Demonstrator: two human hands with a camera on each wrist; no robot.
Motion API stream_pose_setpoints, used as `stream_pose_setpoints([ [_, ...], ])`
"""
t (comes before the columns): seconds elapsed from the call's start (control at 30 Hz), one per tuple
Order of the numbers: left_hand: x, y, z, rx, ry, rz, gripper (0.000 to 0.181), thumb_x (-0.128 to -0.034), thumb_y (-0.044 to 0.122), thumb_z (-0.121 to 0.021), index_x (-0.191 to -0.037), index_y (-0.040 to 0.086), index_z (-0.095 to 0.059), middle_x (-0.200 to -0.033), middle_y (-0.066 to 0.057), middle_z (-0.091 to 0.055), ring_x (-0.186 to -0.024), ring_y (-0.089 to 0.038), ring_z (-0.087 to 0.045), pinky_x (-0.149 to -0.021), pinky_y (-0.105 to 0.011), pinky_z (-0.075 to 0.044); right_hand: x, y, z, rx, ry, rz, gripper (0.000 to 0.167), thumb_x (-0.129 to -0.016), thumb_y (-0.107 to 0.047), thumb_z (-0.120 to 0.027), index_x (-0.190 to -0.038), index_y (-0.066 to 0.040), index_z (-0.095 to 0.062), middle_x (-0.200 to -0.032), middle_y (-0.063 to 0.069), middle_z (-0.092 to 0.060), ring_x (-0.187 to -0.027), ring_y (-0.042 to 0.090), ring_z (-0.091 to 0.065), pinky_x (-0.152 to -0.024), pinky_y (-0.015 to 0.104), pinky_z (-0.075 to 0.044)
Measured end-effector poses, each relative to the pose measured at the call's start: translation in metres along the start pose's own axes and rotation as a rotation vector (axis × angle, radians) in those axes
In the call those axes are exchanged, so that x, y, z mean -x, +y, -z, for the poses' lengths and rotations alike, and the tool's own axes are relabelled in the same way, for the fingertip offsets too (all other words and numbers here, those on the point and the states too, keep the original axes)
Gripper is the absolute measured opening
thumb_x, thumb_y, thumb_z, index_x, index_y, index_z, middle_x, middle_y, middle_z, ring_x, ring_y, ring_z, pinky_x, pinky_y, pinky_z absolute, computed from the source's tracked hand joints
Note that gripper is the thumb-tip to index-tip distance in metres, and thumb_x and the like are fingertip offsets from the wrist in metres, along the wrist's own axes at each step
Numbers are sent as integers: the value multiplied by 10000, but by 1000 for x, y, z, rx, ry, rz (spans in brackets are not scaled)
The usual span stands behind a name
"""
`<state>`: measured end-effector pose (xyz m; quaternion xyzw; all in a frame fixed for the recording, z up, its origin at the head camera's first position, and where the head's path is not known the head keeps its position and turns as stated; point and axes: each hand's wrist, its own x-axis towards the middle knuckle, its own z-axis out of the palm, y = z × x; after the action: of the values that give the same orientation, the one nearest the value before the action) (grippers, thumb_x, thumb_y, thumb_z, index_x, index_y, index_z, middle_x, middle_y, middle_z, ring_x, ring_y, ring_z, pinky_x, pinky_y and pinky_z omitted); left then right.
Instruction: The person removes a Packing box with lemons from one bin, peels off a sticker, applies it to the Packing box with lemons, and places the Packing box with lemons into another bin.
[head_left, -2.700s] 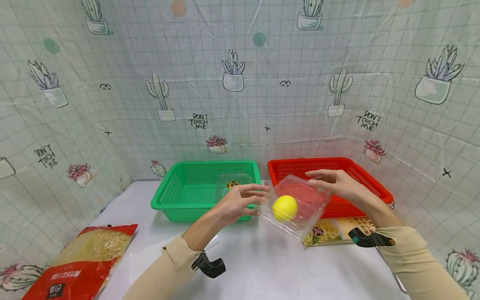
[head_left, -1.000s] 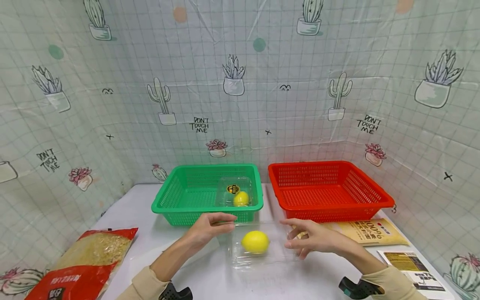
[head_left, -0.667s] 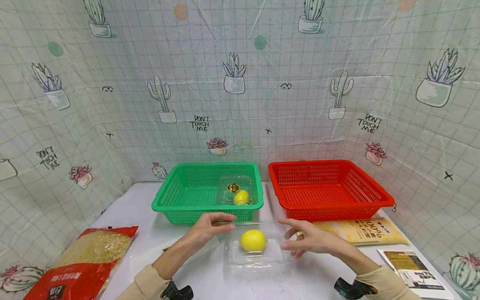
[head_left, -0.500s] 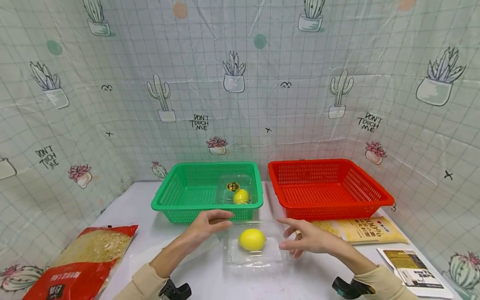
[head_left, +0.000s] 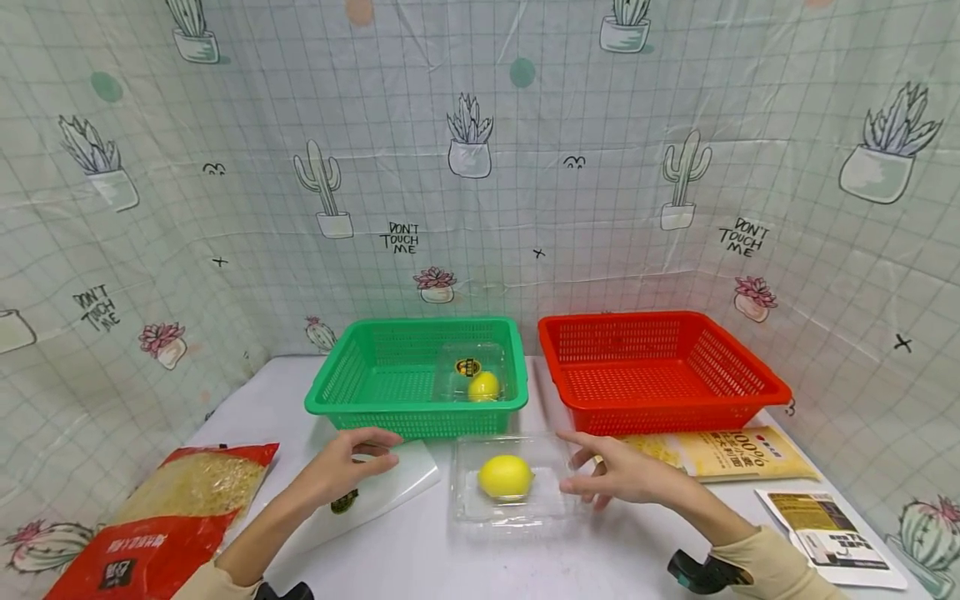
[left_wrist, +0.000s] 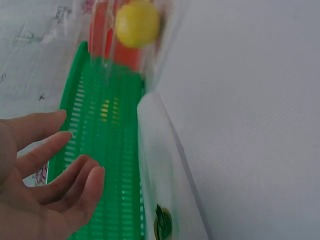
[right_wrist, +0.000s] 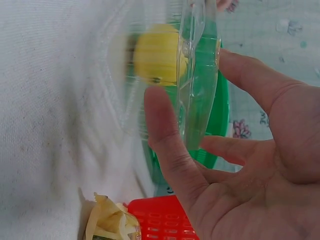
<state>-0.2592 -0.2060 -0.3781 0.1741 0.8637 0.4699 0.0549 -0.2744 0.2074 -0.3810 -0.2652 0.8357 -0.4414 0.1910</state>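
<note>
A clear plastic box with a lemon inside stands on the white table, in front of the two baskets. My right hand holds the box's right end; in the right wrist view its thumb lies along the box's side and a fingertip meets the rim. My left hand is apart from the box, to its left, fingers loosely bent with nothing between them. Under it lies a flat white translucent bag with a dark round logo, partly hidden by the hand.
A green basket at the back holds another clear box with a lemon. Beside it stands a red basket. A yellow packet and a white-and-brown pouch lie right; a red bag of pasta lies left.
The clear box with the lemon was tilted in the air between both hands, then came down onto the table. My left hand has since let go and moved left over the white bag.
</note>
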Motion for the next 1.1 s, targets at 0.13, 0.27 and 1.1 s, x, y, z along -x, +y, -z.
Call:
stream_pose_setpoints([
  [0.13,20,-11,13,-173,33,14,403,-903,221,-703,-1215,-26,-638,-1197,-208,-657,-1017,-283,-637,-749,-244,-539,-1,0,-1,15,4,-10,837,-882,-290,-734,-1523,5,-283,-1222,310,-569,-739,244,-682,-624,335,-593],
  [0.27,31,-20,17,-338,124,107,314,-857,192,-744,-1116,22,-693,-1042,-120,-712,-890,-212,-660,-708,-289,-550,-1,-1,0,38,15,-38,835,-875,-318,-737,-1523,-20,-302,-1231,295,-580,-738,222,-672,-631,331,-589],
  [1.1,45,-37,19,-388,186,301,103,-863,198,-733,-848,97,-746,-767,18,-699,-693,-116,-577,-566,-256,-481,0,1,-3,7,13,-3,833,-897,-277,-718,-1534,0,-258,-1224,312,-588,-733,254,-682,-605,335,-590],
])
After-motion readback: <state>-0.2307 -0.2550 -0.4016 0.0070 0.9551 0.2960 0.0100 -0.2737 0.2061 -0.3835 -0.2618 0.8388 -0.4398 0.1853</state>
